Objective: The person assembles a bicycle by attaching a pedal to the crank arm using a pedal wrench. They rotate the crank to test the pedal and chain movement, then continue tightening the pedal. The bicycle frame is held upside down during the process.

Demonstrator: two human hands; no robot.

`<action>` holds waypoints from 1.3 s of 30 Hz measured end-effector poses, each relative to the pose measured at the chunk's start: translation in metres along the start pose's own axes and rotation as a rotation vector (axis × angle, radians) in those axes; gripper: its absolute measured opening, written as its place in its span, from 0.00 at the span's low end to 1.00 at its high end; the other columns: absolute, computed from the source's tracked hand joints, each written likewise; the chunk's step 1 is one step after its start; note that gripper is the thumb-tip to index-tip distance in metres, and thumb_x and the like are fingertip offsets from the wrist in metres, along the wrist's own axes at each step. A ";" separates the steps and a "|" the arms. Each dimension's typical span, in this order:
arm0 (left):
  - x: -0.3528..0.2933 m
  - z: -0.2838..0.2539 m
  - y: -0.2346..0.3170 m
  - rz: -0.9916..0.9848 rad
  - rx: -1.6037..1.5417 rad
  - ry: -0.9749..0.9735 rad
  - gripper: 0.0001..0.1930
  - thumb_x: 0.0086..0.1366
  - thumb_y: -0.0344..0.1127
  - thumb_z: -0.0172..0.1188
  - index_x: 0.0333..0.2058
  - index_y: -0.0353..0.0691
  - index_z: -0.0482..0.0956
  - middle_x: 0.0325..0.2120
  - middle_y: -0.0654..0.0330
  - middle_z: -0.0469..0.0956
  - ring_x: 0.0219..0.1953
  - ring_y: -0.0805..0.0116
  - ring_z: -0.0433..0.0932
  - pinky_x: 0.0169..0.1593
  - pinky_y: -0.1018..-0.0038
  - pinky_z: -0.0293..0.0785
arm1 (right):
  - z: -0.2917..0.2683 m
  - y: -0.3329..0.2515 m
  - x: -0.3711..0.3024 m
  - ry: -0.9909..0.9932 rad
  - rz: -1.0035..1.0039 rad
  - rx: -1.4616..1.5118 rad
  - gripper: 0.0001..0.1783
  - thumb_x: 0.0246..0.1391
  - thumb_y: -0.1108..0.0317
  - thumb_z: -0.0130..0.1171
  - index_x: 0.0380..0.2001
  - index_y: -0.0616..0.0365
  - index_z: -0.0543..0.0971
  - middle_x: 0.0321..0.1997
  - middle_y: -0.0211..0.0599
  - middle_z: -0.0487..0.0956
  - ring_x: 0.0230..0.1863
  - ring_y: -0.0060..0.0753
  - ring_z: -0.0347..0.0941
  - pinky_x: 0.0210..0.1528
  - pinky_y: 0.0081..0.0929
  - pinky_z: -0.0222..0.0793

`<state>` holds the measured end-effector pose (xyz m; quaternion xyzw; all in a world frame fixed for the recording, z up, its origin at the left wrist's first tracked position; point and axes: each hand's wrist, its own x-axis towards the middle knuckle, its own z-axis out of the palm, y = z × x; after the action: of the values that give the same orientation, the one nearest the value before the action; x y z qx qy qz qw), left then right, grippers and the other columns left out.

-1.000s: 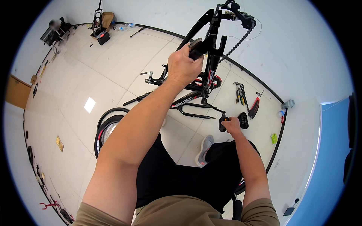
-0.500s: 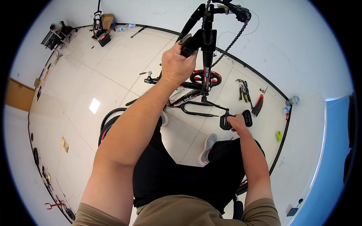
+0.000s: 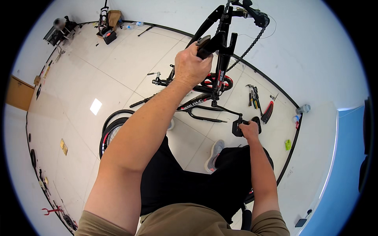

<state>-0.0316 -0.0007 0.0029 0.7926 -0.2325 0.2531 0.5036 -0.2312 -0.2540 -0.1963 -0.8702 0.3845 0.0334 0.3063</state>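
Note:
A black bicycle frame (image 3: 195, 103) with red and white markings stands tilted before me, its fork-like stays raised at the top. High on it my left hand (image 3: 193, 65) is closed round a black part of the frame. At the lower right my right hand (image 3: 249, 130) grips a black pedal (image 3: 237, 128), which sits at the end of a crank arm (image 3: 228, 111). The red and black chainring (image 3: 224, 82) shows behind the frame tube. A chain (image 3: 248, 49) hangs slanting from the derailleur (image 3: 260, 18). My palms hide the gripped spots.
A wheel (image 3: 112, 133) lies by my left forearm. To the right on the tiled floor are several hand tools (image 3: 254, 97), a red and black curved part (image 3: 267, 112) and a green packet (image 3: 288, 144). Bottles (image 3: 302, 109) and a toolbox (image 3: 109, 37) stand along the walls.
The raised end of the frame has swung slightly right and down, my left hand moving with it. My right hand and the pedal have shifted a little right.

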 end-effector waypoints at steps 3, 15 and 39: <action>0.000 0.000 0.000 0.005 0.008 0.012 0.08 0.53 0.35 0.64 0.31 0.39 0.78 0.19 0.53 0.78 0.24 0.50 0.79 0.30 0.62 0.75 | -0.005 -0.005 -0.008 0.056 -0.023 -0.015 0.22 0.37 0.57 0.61 0.27 0.70 0.80 0.29 0.61 0.80 0.35 0.58 0.78 0.43 0.42 0.73; 0.000 -0.002 0.000 -0.021 -0.001 -0.008 0.10 0.53 0.35 0.65 0.34 0.40 0.80 0.20 0.54 0.80 0.24 0.51 0.79 0.31 0.63 0.76 | -0.006 -0.014 -0.019 0.110 0.079 0.526 0.14 0.43 0.66 0.58 0.25 0.70 0.75 0.24 0.40 0.75 0.24 0.33 0.72 0.31 0.32 0.68; 0.001 0.005 -0.007 0.001 -0.049 0.067 0.10 0.58 0.34 0.64 0.25 0.34 0.76 0.16 0.58 0.75 0.18 0.70 0.69 0.27 0.72 0.69 | -0.022 -0.044 -0.040 -0.603 0.122 1.688 0.13 0.59 0.64 0.57 0.41 0.64 0.76 0.37 0.40 0.79 0.39 0.32 0.77 0.45 0.32 0.76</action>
<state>-0.0257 -0.0028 -0.0028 0.7709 -0.2219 0.2741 0.5304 -0.2328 -0.2180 -0.1444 -0.2877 0.2300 -0.0171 0.9295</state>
